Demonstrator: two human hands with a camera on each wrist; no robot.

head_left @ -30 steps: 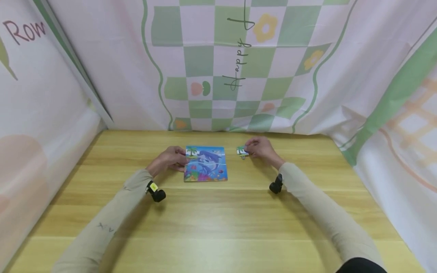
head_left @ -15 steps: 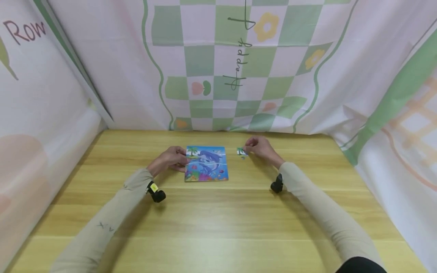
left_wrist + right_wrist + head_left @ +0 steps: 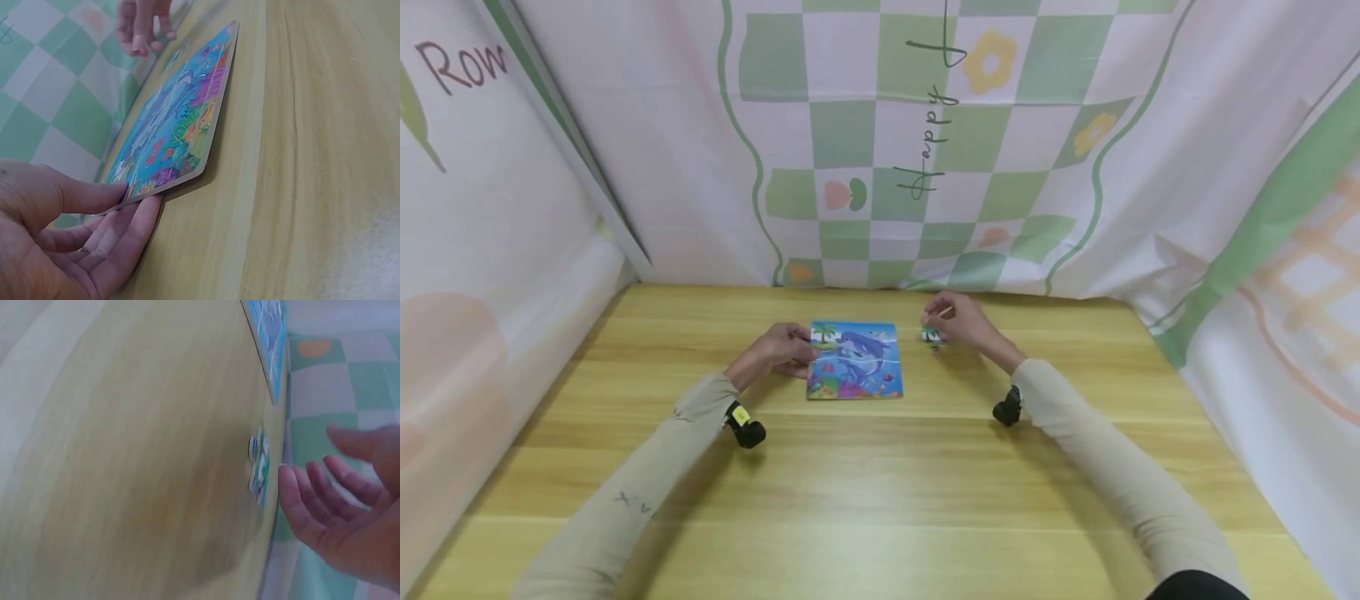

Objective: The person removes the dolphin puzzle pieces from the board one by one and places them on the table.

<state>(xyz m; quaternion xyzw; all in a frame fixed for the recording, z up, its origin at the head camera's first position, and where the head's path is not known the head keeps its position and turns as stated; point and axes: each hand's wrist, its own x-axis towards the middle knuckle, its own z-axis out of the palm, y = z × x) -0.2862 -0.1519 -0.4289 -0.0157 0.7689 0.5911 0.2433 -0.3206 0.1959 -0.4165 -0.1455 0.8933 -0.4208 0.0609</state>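
A jigsaw puzzle board (image 3: 856, 360) with a blue dolphin and reef picture lies at the far middle of the table. My left hand (image 3: 775, 347) pinches its left edge, thumb on top and fingers beneath; in the left wrist view that edge of the puzzle (image 3: 181, 112) is tilted up off the wood. To the board's right are small loose puzzle pieces (image 3: 259, 472), one showing a palm tree. Just above them hovers my right hand (image 3: 961, 318), fingers loosely bent with thumb apart, and the right wrist view shows nothing between them.
The wooden table (image 3: 880, 492) stretches from the pieces toward the person. Behind it hangs a checkered green and white curtain (image 3: 917, 250), with more pale cloth at both sides. A small black camera sits on each wrist.
My right hand has let go of the palm-tree piece and lifted slightly up and left. My left hand keeps its hold on the board's edge.
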